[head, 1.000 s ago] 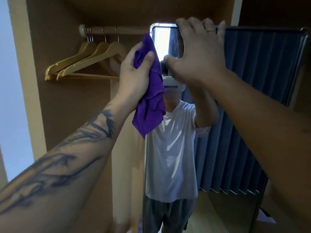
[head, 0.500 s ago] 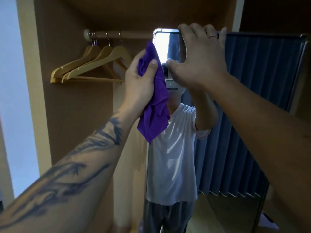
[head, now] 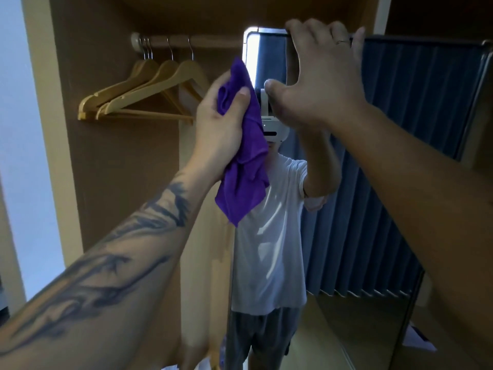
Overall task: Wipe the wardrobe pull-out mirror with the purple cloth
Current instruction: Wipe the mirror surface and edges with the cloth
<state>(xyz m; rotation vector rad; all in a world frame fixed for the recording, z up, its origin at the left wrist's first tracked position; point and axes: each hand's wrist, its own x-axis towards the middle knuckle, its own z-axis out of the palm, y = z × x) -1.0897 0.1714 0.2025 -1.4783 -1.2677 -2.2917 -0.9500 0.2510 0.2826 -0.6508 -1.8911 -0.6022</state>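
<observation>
Where the wooden hangers [head: 141,94] hang on the rail left of the mirror [head: 400,156], their far ends are hidden behind the left hand [head: 221,126]. That hand, raised on a tattooed forearm, grips the purple cloth [head: 244,166] bunched at the mirror's left edge, thumb pressed over it; whether cloth touches glass cannot be told. Right of it, the right hand [head: 317,84] reaches up, fingers hooked over the mirror's top frame, thumb spread below. Fingertips are hidden behind the frame.
</observation>
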